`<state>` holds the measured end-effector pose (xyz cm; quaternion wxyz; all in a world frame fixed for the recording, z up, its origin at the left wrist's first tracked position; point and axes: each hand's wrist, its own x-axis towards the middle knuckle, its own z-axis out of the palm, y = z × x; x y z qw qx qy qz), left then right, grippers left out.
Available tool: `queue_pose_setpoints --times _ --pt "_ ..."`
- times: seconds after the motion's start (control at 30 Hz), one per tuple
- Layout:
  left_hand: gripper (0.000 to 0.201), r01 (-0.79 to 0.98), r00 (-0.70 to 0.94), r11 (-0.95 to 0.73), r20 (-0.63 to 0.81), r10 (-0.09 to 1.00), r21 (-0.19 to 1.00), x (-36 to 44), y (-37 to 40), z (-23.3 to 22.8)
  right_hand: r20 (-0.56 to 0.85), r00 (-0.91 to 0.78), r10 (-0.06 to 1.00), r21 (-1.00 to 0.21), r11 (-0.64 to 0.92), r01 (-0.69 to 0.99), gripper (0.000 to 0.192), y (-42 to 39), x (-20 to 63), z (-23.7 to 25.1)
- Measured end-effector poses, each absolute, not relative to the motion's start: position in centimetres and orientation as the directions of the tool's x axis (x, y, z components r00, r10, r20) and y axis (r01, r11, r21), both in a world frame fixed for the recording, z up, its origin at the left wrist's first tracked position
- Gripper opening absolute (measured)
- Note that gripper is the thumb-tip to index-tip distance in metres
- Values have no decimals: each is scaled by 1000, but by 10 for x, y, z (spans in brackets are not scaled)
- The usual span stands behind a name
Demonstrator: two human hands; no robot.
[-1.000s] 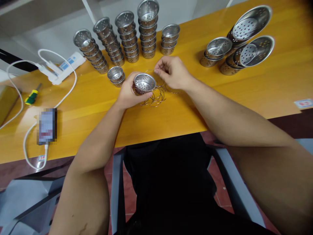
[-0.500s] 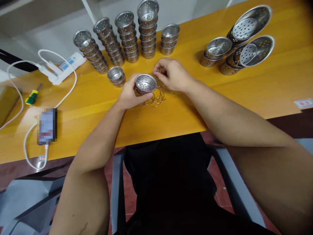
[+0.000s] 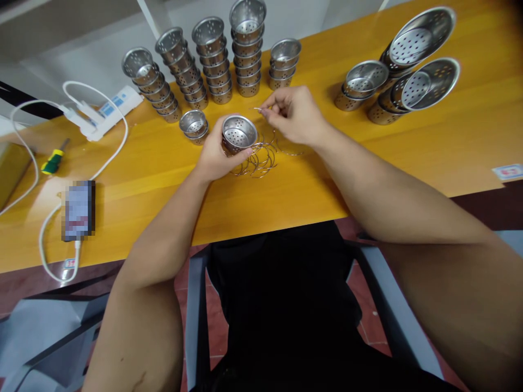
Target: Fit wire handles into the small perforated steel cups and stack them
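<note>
My left hand [image 3: 214,155] grips a small perforated steel cup [image 3: 239,132], tilted so its open mouth faces me, just above a loose pile of thin wire loops [image 3: 261,158] on the yellow table [image 3: 163,185]. My right hand [image 3: 296,115] hovers right of the cup, its fingertips pinching one thin wire piece [image 3: 258,109] held a little above and behind the cup. The wire's far end is too fine to follow.
Several stacks of the same small cups [image 3: 212,60] line the back edge, and a short stack of two [image 3: 194,125] stands left of my hand. Larger perforated bowls [image 3: 402,65] lie at the back right. A power strip [image 3: 110,106], white cable, screwdriver [image 3: 53,159] and phone [image 3: 78,209] sit left.
My right hand lifted away from the wire pile with one wire pinched in its fingertips. My left hand tilted the cup and raised it slightly.
</note>
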<state>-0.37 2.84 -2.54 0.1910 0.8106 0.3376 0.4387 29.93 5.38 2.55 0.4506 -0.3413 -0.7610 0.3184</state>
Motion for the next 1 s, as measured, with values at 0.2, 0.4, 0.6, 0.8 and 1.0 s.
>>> queue_pose_setpoints --times 0.2,0.4,0.6,0.8,1.0 --pt "113 407 366 -665 555 747 626 -2 25 -22 489 -361 794 -816 563 131 48 27 285 39" --pt "114 421 370 -678 568 735 603 -2 26 -24 433 -327 840 -841 507 188 52 15 273 37" --pt "116 416 396 -695 572 719 586 -3 29 -27 416 -317 852 -842 493 218 45 16 272 36" --pt "125 405 409 -703 571 712 585 0 27 -24 411 -297 862 -851 480 212 42 8 260 35" --pt "113 419 358 -666 562 746 618 5 24 -25 374 -295 879 -891 429 149 39 1 250 43"
